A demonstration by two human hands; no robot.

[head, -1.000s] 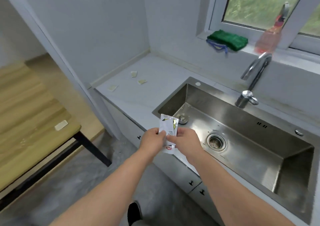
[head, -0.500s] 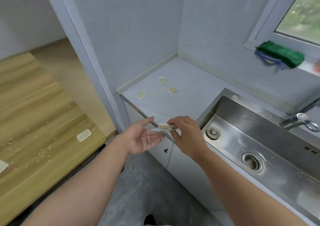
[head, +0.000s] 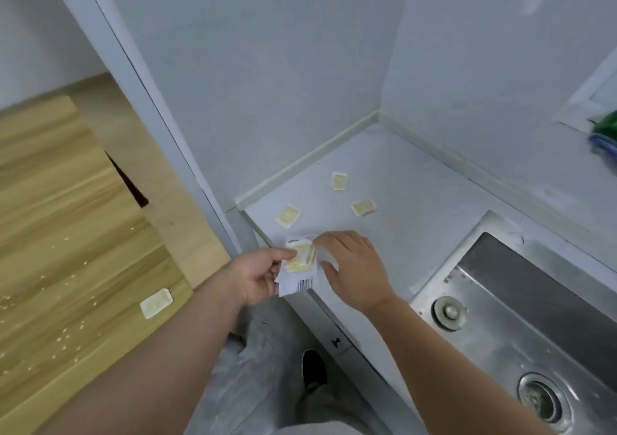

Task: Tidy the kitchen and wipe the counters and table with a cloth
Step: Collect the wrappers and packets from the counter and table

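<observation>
The grey counter [head: 417,207] carries three yellowish scraps [head: 339,181], the sink [head: 534,301] beside it. At its front corner, the left hand [head: 257,276] pinches a white packet [head: 298,271]; the right hand [head: 354,267] hovers alongside, fingers loosely spread.

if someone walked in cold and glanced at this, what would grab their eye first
Most likely the two hands meeting at the counter's front corner: the left hand holds a white packet with a barcode, and the right hand reaches onto it. Next, three small yellowish scraps lie loose on the grey counter behind them. Another scrap and scattered crumbs sit on the wooden table to the left.
</observation>
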